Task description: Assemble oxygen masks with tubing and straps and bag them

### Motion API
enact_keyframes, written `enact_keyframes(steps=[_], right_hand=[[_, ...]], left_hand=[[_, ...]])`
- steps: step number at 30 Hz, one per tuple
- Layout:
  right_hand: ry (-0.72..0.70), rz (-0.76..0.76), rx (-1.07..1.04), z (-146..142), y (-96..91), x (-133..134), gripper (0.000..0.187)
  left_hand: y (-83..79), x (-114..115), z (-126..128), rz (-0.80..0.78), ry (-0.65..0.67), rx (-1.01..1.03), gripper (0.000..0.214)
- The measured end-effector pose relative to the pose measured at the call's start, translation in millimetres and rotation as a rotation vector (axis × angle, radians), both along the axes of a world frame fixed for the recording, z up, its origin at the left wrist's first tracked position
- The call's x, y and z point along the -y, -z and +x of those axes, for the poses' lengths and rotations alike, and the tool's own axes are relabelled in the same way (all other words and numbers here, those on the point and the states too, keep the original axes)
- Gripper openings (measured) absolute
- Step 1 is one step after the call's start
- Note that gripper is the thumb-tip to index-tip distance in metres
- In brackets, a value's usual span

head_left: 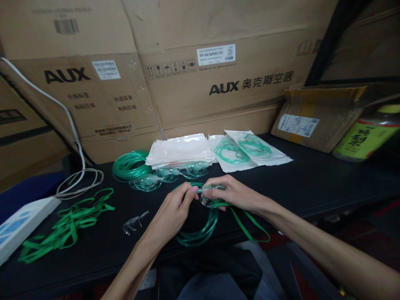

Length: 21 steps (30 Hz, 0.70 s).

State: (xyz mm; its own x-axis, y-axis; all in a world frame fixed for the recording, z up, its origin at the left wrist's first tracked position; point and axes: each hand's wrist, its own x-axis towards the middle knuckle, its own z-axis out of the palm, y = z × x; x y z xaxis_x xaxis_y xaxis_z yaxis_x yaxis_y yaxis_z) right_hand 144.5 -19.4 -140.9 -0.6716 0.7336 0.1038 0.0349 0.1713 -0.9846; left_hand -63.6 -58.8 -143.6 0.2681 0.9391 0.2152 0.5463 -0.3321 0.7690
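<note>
Bare forearms [325, 250] are stretched out over a black table [300, 179], pretty much hogging the foreground. Between the thumb and fingers of the left hand [178, 205], what looks like the end of a green tube [195, 240] is pinched right up against a clear mask [208, 201]; whether it's been pushed on can't be made out. That mask is gripped in the curled fingers of the right hand [233, 191], above the table, with a green strap [240, 226] draped under it. Rest of the tube is looped below the hands. Some small clear bits [133, 223] are left of the left wrist, then a heap of straps [68, 221]. Behind the hands, more masks [167, 174] are lined up before white packets [178, 150], all backed by cardboard boxes [184, 98].
</note>
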Motion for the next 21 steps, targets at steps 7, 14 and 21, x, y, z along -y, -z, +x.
enact_keyframes(steps=[7, 14, 21], right_hand=[[0.014, -0.002, 0.005, 0.5, -1.5, 0.9, 0.029], [0.012, -0.013, 0.011, 0.3, -0.7, 0.2, 0.029], [0.002, -0.002, 0.002, 1.8, -0.9, 0.4, 0.028]], left_hand=[[-2.1, 3.4, 0.9, 0.074, 0.042, -0.017, 0.025], [-0.8, 0.5, 2.7, 0.249, 0.035, -0.083, 0.016], [-1.9, 0.2, 3.6, 0.331, 0.028, -0.172, 0.021]])
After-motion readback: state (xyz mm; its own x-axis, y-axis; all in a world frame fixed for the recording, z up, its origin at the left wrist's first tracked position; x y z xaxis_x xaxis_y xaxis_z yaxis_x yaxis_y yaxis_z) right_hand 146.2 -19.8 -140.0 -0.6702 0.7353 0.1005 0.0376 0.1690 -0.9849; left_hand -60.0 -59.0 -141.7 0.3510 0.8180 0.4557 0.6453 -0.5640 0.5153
